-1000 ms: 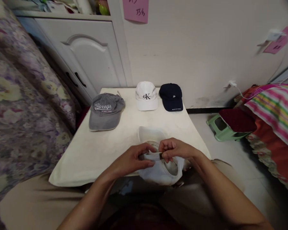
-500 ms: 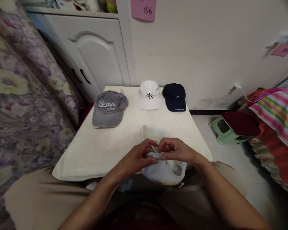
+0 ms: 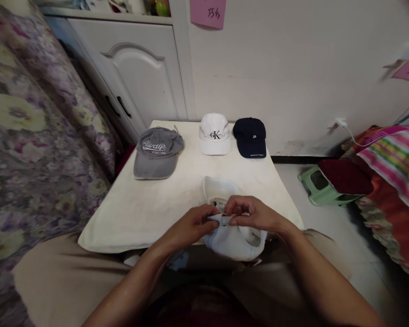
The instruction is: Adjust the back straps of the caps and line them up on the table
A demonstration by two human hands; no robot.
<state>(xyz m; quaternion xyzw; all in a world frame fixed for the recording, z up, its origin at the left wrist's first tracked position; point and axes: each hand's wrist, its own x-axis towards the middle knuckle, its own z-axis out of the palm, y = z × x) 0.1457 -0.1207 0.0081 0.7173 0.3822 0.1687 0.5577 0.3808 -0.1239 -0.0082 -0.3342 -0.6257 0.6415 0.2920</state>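
Note:
A pale blue baseball cap (image 3: 233, 243) is at the near edge of the cloth-covered table (image 3: 150, 209), its brim pointing away from me and its back opening towards the right. My left hand (image 3: 196, 223) pinches the cap's rear strap from the left, thumb in front and fingers behind. From the right, my right hand (image 3: 250, 212) pinches the same strap close to a small buckle. Beyond them are a grey cap (image 3: 157, 154) with "Always" lettering, a white cap (image 3: 214, 135) with a black monogram, and a navy cap (image 3: 250, 137).
A white cabinet (image 3: 132, 68) and floral curtain (image 3: 37, 136) stand on the left. A pink note (image 3: 207, 12) hangs on the wall behind. On the right are a green stool (image 3: 337, 181) with a dark red top and a bed with striped cloth (image 3: 398, 154).
My left fingers have drawn together and slid slightly along the strap, so the buckle shows more between my hands. The whole view has shifted a little.

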